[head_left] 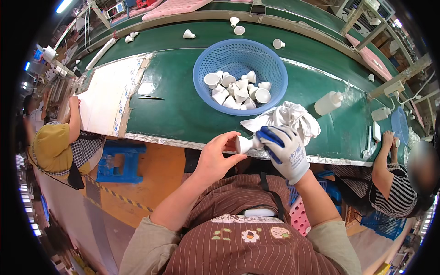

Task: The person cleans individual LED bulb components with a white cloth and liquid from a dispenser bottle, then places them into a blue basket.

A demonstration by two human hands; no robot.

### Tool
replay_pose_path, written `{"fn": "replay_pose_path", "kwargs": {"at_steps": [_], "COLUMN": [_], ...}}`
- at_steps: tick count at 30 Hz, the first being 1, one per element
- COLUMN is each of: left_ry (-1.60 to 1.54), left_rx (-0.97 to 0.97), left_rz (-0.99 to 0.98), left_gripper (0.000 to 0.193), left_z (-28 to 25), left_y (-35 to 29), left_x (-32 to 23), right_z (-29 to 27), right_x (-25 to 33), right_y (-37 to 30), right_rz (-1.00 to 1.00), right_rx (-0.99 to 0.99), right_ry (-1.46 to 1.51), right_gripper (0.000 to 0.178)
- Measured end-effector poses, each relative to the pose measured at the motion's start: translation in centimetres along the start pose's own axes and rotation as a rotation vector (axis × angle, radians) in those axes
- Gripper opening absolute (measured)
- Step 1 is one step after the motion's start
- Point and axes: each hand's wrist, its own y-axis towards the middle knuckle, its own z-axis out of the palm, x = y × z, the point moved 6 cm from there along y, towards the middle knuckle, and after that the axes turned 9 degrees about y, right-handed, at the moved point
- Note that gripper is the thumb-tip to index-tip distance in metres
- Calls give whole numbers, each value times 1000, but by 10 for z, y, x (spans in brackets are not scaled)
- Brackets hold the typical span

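A white spotlight bulb (244,145) is between my hands, just in front of the table's near edge. My bare left hand (215,156) curves around its wide end, thumb below and fingers above. My right hand (286,154), in a white and blue glove, closes on its narrow end and hides the base. Just behind the glove lies a crumpled white cloth (293,118). Beyond it, on the green table (169,98), stands a blue perforated plastic basket (200,75) with several similar white bulbs (240,95) heaped in it.
Right of the basket stands a white squeeze bottle (327,103). Loose bulbs (188,34) lie along the far side. A pale board (107,94) and dark tweezers (151,97) are at left. One person (59,146) works at left, another (394,183) at right. A blue stool (120,162) stands below.
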Motion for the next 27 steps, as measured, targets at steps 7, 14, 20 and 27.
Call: {"fn": "replay_pose_path", "kwargs": {"at_steps": [7,14,20,27], "left_ry": [-593,-1188,-1526,-1677], "left_rx": [149,249,515,681], "left_rz": [-353,-700,-585,-490], "left_gripper": [37,58,60,64], "left_z": [29,53,72,74], "left_y": [-10,-22,-21,-25], "left_x": [21,19,-1,1], "right_z": [-1,-13,-5,-2], "right_x": [32,6,28,6], "right_y": [-5,-12,-5,-9], "right_rz": [-145,-6,-14,120], "right_rx": [-141,-274,-319,-403], "right_ry": [-59,-58,173,414], "right_gripper": [29,40,40,50]}}
